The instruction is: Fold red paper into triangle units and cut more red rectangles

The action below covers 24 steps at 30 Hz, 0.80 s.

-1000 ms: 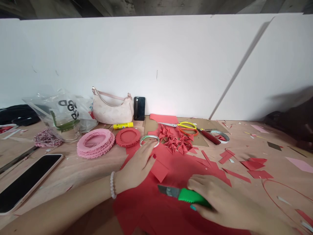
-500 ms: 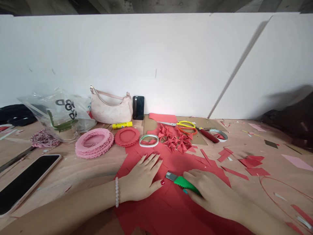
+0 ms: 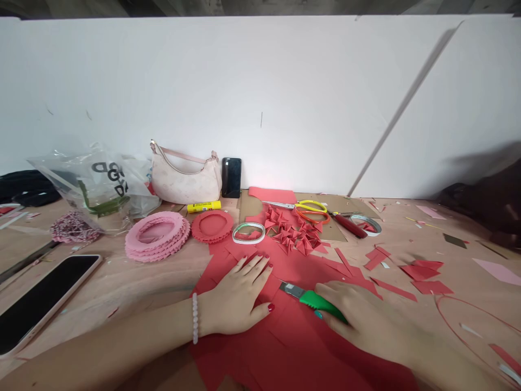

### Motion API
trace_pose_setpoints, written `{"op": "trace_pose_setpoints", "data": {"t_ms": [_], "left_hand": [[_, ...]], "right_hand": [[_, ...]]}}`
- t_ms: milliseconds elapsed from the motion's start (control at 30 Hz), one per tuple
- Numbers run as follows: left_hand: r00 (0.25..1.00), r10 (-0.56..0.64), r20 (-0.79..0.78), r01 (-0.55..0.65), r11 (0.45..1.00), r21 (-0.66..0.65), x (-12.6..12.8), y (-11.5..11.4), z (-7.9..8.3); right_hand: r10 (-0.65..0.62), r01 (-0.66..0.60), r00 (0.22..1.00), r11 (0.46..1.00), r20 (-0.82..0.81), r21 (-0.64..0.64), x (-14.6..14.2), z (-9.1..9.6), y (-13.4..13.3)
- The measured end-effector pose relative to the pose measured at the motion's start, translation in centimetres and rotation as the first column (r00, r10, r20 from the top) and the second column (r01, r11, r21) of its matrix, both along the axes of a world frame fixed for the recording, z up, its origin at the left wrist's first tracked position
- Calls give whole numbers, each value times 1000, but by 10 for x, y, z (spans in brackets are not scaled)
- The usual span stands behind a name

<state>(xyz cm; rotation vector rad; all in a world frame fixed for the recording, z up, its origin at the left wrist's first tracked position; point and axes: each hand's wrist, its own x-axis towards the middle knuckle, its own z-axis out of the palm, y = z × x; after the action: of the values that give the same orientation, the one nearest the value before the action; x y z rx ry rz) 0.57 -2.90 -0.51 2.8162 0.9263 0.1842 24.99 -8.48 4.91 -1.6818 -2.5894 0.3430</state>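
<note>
Pressing my left hand [image 3: 240, 296] flat on the large red paper sheet [image 3: 285, 347], fingers spread wide and gripping nothing, I hold the green-handled utility knife [image 3: 317, 301] in my right hand [image 3: 362, 320]. My right fingers are closed round the handle, and the grey blade lies on the sheet just beside my left thumb. The sheet covers the near middle of the tan bench [image 3: 134, 282].

At the back left a clear plastic bag with black lettering [image 3: 101, 184] holds something green, hard to make out through the creased film. A pale pink handbag [image 3: 185, 176] stands shut against the white wall, its contents hidden. Beyond my left fingertips, a white tape ring [image 3: 248, 233] encloses a small red paper scrap.

My right palm covers the rear of the knife's handle. The sheet's near edge runs out of the picture below. A black-screened smartphone in a pale case [image 3: 40, 301] at the left is cut off by the edge. A dark shape at the far right [image 3: 484, 201] is too blurred to name.
</note>
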Motion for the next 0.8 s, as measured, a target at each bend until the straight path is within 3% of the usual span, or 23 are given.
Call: {"op": "trace_pose_setpoints", "data": {"t_ms": [200, 300, 433, 800], "left_hand": [[994, -109, -28, 109, 994, -22, -4, 5, 6], [988, -147, -48, 145, 989, -32, -5, 7, 8], [987, -150, -63, 147, 987, -58, -5, 8, 9], [994, -102, -37, 96, 984, -147, -5, 10, 13]], "right_hand": [[54, -56, 997, 998, 46, 32, -5, -8, 2], [-4, 1, 997, 999, 77, 32, -3, -3, 0], [-58, 56, 992, 998, 111, 18, 3, 4, -3], [46, -53, 997, 992, 68, 110, 3, 2, -13]]}}
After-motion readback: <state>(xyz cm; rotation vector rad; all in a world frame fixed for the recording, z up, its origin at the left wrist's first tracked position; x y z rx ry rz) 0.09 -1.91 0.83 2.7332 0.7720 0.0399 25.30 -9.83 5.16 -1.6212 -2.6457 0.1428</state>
